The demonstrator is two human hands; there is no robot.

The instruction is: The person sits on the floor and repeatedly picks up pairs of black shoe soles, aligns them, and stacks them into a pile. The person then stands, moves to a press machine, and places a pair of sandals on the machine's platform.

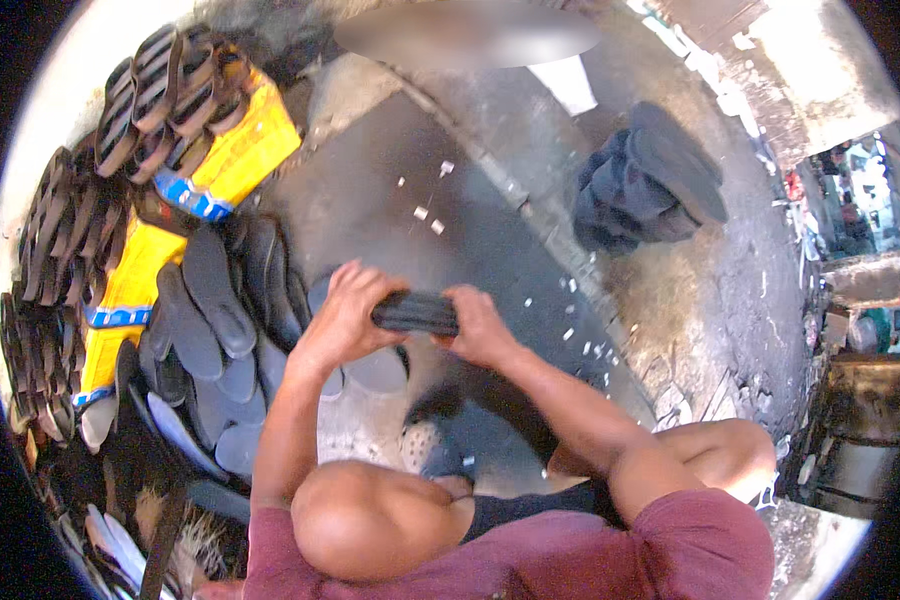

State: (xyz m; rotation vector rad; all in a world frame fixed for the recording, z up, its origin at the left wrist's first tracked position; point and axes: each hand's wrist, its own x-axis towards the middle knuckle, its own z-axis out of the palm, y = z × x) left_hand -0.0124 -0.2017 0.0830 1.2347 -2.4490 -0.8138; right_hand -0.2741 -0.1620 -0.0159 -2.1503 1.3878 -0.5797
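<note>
Between my two hands, out in front of my knees, is a short, dark ridged piece [415, 313] with several parallel bands running along it. It looks like stacked sole or strap material, but its exact kind does not show. The fingers of my left hand [350, 308] close round its left end. At the other end, my right hand [478, 325] grips it, thumb and fingers partly hidden. Close to my left forearm lies a heap of dark grey shoe soles [218, 295], overlapping one another.
Strapped dark sandals [160, 95] stand in rows at the left, beside yellow packs [255, 135]. A dark stack of soles [650, 180] sits on the floor at the far right. White scraps [438, 227] litter the floor. A metal drum [860, 425] stands at the right edge.
</note>
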